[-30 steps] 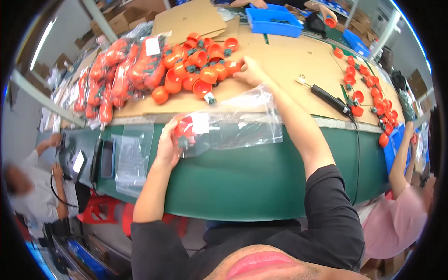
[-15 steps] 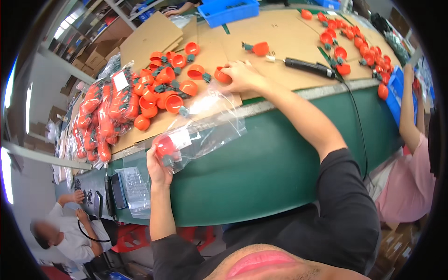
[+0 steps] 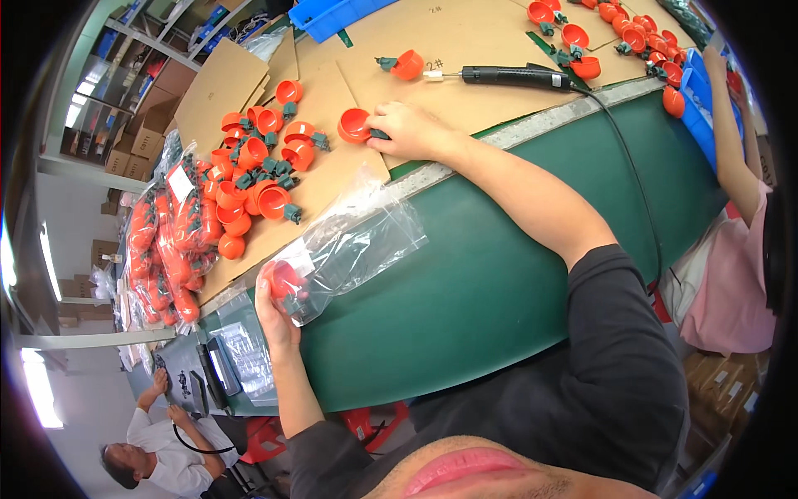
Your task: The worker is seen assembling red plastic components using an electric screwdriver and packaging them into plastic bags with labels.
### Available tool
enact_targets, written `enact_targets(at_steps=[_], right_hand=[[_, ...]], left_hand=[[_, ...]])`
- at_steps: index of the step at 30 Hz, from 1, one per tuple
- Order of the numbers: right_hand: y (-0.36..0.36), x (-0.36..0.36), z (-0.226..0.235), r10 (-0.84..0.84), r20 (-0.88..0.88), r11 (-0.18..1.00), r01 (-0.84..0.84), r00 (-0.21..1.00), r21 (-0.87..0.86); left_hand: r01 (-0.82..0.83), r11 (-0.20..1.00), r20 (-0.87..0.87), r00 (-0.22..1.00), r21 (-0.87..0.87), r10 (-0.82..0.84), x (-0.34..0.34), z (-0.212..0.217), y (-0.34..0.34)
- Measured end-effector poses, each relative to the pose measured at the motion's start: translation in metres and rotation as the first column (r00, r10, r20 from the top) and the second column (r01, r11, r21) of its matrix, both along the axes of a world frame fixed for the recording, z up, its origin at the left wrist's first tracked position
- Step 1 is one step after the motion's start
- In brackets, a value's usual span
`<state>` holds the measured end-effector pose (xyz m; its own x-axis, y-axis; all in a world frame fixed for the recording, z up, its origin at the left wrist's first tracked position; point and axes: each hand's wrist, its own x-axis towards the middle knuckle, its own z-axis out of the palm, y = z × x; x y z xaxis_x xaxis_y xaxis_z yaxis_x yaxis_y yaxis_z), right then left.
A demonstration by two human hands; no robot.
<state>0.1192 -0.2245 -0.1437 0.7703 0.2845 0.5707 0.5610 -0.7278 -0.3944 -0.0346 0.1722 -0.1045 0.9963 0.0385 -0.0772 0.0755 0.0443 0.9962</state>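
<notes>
The left hand (image 3: 278, 320) fingers grip a clear plastic bag (image 3: 353, 245) with one orange cup inside, off the bench (image 3: 499, 274) edge. The right hand (image 3: 411, 131) fingers close on an orange cup (image 3: 355, 125) lying on cardboard; likely bagging, so it must reach the bag's mouth. Left of both hands lie filled bags with white rectangular labels (image 3: 179, 181).

A heap of cups (image 3: 258, 166) lies on cardboard (image 3: 332, 91) atop the bench (image 3: 499, 274); filled bags (image 3: 166, 241) lie to its left, an electric screwdriver (image 3: 515, 76) to its right
</notes>
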Motion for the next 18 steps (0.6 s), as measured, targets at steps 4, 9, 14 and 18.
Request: enact_targets(at_steps=[4, 9, 14, 18], right_hand=[[0.004, 0.002, -0.001, -0.009, 0.033, 1.0, 0.009, 0.999, 0.005], [0.001, 0.002, 0.007, -0.016, -0.077, 0.999, 0.019, 0.997, 0.027], [0.0, 0.004, 0.002, -0.021, -0.016, 1.0, 0.021, 1.0, 0.015], [-0.001, 0.001, 0.002, -0.022, -0.033, 1.0, 0.022, 0.999, 0.019]], left_hand=[[0.002, 1.0, 0.018, 1.0, 0.002, -0.002, -0.001, -0.001, 0.002], [0.006, 1.0, 0.017, 1.0, 0.018, -0.006, 0.002, -0.003, 0.004], [-0.002, 0.999, 0.01, 1.0, 0.036, 0.002, 0.001, -0.003, 0.003], [0.007, 1.0, 0.017, 1.0, 0.028, -0.007, 0.001, -0.003, 0.001]])
